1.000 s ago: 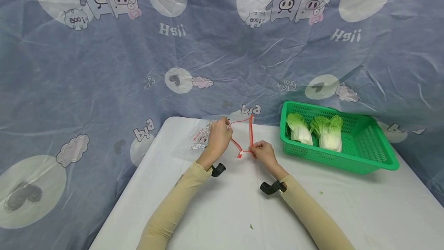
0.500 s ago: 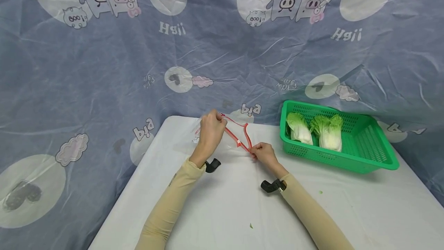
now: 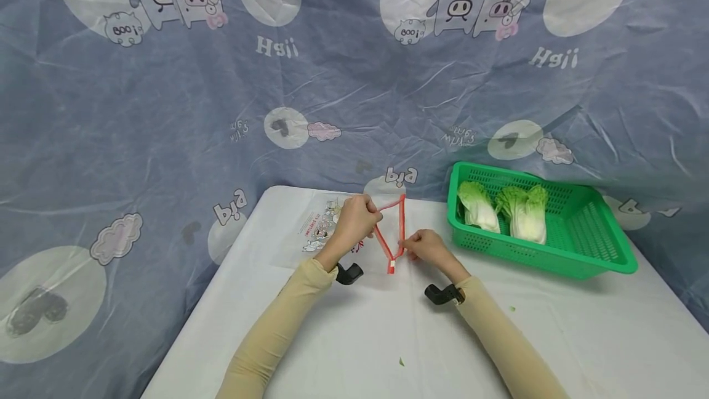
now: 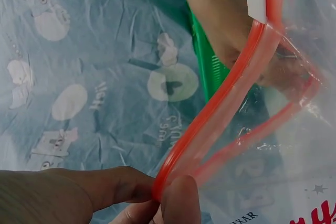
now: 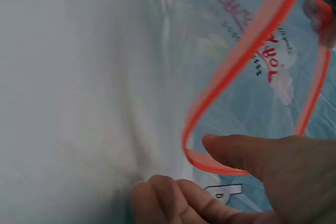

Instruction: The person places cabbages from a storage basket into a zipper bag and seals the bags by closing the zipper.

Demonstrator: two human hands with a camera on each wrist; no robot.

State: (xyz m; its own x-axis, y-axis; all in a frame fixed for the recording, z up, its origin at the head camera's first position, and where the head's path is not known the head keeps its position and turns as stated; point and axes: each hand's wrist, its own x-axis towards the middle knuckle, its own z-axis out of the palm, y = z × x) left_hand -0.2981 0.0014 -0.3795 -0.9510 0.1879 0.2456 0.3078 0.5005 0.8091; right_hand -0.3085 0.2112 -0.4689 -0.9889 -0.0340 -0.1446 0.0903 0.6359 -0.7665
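A clear zip bag [image 3: 299, 236] with printed cartoon figures and a red zip strip lies toward the back left of the white table, its mouth spread into a loop. My left hand [image 3: 354, 220] pinches one side of the strip between thumb and fingers, as the left wrist view shows close up. A white slider [image 4: 255, 3] sits on the red strip [image 4: 210, 114]. At the loop's right side is my right hand [image 5: 294, 182], fingertips right at the strip. Its thumb overlaps the strip in the right wrist view, held apart from the bent fingers below.
A green basket [image 3: 520, 254] stands at the back right with two Chinese cabbages [image 3: 526, 220] in it. Small leaf scraps [image 3: 401, 362] lie on the white table [image 3: 365, 337]. A grey-blue printed curtain [image 3: 354, 79] hangs behind the table.
My left hand rose to the left with the strip, then came back down to the right. The slider end now hangs lower, and the right hand has shifted slightly right, its thumb and fingers apart.
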